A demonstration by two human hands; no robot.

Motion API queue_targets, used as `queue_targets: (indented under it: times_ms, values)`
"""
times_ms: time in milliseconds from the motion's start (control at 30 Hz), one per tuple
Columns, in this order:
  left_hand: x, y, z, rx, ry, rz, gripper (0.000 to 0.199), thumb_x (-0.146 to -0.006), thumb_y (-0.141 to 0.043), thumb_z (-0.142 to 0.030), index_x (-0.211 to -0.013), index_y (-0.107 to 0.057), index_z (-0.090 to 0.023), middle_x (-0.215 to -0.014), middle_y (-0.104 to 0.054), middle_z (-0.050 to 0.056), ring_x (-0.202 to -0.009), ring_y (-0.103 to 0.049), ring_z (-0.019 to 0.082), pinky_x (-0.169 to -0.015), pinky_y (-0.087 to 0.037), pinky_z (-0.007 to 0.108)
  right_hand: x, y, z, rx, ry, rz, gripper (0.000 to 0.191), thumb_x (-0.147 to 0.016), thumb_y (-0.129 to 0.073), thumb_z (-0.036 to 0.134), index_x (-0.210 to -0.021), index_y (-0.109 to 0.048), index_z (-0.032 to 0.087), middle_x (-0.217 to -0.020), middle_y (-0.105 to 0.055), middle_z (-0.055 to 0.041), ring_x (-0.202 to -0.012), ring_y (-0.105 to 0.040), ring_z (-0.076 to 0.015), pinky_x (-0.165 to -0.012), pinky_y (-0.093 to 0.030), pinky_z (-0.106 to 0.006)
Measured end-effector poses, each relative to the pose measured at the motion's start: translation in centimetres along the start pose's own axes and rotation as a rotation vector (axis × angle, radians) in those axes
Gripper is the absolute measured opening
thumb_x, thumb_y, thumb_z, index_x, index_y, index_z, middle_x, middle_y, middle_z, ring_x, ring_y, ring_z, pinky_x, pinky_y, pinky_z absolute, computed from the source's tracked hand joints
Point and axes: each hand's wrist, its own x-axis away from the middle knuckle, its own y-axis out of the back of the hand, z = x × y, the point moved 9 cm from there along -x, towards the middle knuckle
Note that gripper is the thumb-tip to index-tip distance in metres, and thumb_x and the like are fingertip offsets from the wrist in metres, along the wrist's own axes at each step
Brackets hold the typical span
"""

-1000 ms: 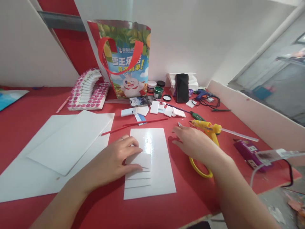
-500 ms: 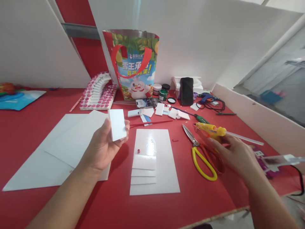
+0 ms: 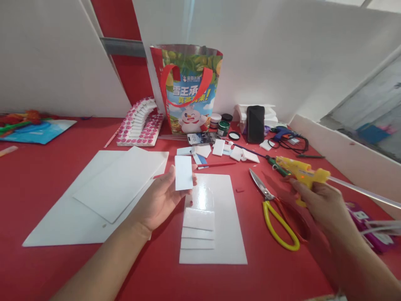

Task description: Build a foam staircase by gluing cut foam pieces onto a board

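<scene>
Between thumb and fingers, my left hand (image 3: pixel 159 200) grips a small white foam board piece (image 3: pixel 184 173), held up above the table. My right hand (image 3: pixel 322 205) is wrapped round a yellow hot glue gun (image 3: pixel 308 172); a clear glue stick (image 3: pixel 365 191) juts from its back end. Below my left hand lies a white rectangular board (image 3: pixel 227 225), with several overlapping white strips (image 3: pixel 198 234) stepped along its lower left part. Scissors (image 3: pixel 266 194) with yellow and red handles lie open-bladed left of my right hand.
Larger white sheets (image 3: pixel 62 217) lie at left. Behind stand a printed bag (image 3: pixel 191 96), a pink-and-white arch model (image 3: pixel 139 125), paint jars (image 3: pixel 223 128) and a black phone-like object (image 3: pixel 255 124). White offcuts (image 3: pixel 218 147) lie mid-table. A low white ledge (image 3: pixel 338 142) edges the right.
My left hand with the foam piece has moved right, nearer the rectangular board. My right hand has lifted the glue gun slightly rightward. The whole view has shifted a little.
</scene>
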Motion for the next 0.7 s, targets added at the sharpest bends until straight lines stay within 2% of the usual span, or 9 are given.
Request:
queue_targets:
  times_ms: [133, 200, 267, 333, 433, 500, 567, 633, 700]
  values:
    - [0.2, -0.5, -0.1, -0.122, -0.01, 0.047, 0.031, -0.09, -0.069, -0.044, -0.098, -0.077, -0.015, -0.096, -0.073, 0.01, -0.083, -0.067, 0.019, -0.065, -0.056, 0.026, 1.6, -0.8, 3.3, -0.291, -0.093, 0.134, 0.025, -0.054, -0.085, 0.038, -0.068, -0.077, 0.019, -0.088, -0.074, -0.0063, -0.076, -0.06, -0.0178, -0.06, -0.046, -0.025]
    - [0.3, -0.5, -0.1, -0.209, -0.009, 0.038, 0.031, -0.088, -0.072, -0.045, -0.096, -0.077, -0.016, -0.096, -0.072, 0.01, -0.079, -0.065, 0.018, -0.064, -0.056, 0.029, 2.8, -1.9, 5.7, -0.501, -0.12, 0.197, 0.029, -0.052, -0.089, 0.035, -0.074, -0.078, 0.019, -0.087, -0.071, -0.0044, -0.07, -0.057, -0.0136, -0.059, -0.045, -0.022]
    - [0.4, -0.4, -0.5, -0.364, -0.062, 0.011, 0.029, -0.084, -0.076, -0.042, -0.1, -0.076, -0.019, -0.096, -0.071, 0.007, -0.077, -0.064, 0.018, -0.067, -0.056, 0.032, 3.9, -4.0, 8.2, -0.642, -0.118, 0.333, 0.032, -0.056, -0.09, 0.034, -0.081, -0.078, 0.018, -0.085, -0.069, -0.0035, -0.062, -0.054, -0.0106, -0.054, -0.043, -0.021]
    - [0.6, -0.4, -1.8, -0.619, -0.218, -0.035, 0.028, -0.082, -0.078, -0.036, -0.107, -0.074, -0.022, -0.1, -0.068, 0.005, -0.081, -0.062, 0.018, -0.076, -0.056, 0.036, 4.9, -6.4, 10.2, -0.745, -0.111, 0.459, 0.026, -0.067, -0.087, 0.034, -0.084, -0.076, 0.018, -0.082, -0.068, -0.0031, -0.059, -0.052, -0.0093, -0.052, -0.04, -0.021]
    - [1.9, -1.6, -4.4, -1.116, -0.591, -0.134, 0.031, -0.085, -0.073, -0.027, -0.116, -0.071, -0.023, -0.11, -0.065, 0.007, -0.095, -0.061, 0.021, -0.091, -0.051, 0.041, 5.6, -9.9, 11.8, -0.862, -0.077, 0.604, 0.022, -0.077, -0.081, 0.037, -0.08, -0.072, 0.016, -0.079, -0.066, -0.0032, -0.055, -0.049, -0.0082, -0.051, -0.038, -0.023]
    - [2.9, -2.8, -5.2, -1.372, -0.808, -0.181, 0.032, -0.086, -0.069, -0.024, -0.118, -0.069, -0.02, -0.111, -0.064, 0.009, -0.102, -0.06, 0.024, -0.096, -0.048, 0.043, 5.9, -11.8, 11.9, -0.918, -0.071, 0.674, 0.023, -0.08, -0.078, 0.038, -0.079, -0.07, 0.016, -0.077, -0.064, -0.0025, -0.052, -0.046, -0.0076, -0.05, -0.036, -0.023]
    - [3.5, -3.3, -5.5, -1.482, -0.92, -0.216, 0.03, -0.086, -0.069, -0.024, -0.116, -0.07, -0.017, -0.108, -0.065, 0.01, -0.106, -0.059, 0.026, -0.098, -0.047, 0.044, 6.0, -13.3, 11.3, -0.958, -0.087, 0.717, 0.023, -0.082, -0.076, 0.037, -0.078, -0.069, 0.016, -0.074, -0.06, -0.0014, -0.053, -0.046, -0.0078, -0.051, -0.038, -0.024]
    - [3.2, -2.4, -6.0, -1.423, -0.855, -0.29, 0.029, -0.086, -0.071, -0.029, -0.112, -0.071, -0.018, -0.108, -0.067, 0.009, -0.104, -0.06, 0.025, -0.095, -0.049, 0.042, 6.0, -14.2, 10.3, -0.977, -0.112, 0.741, 0.023, -0.083, -0.076, 0.036, -0.078, -0.068, 0.016, -0.073, -0.059, -0.0007, -0.054, -0.047, -0.008, -0.053, -0.04, -0.024]
    - [2.2, 0.2, -6.0, -1.194, -0.635, -0.389, 0.032, -0.084, -0.073, -0.038, -0.112, -0.071, -0.021, -0.109, -0.068, 0.007, -0.097, -0.062, 0.022, -0.088, -0.052, 0.038, 5.7, -14.5, 9.1, -0.988, -0.151, 0.733, 0.023, -0.082, -0.077, 0.037, -0.078, -0.067, 0.016, -0.075, -0.059, -0.0001, -0.053, -0.046, -0.0075, -0.053, -0.04, -0.024]
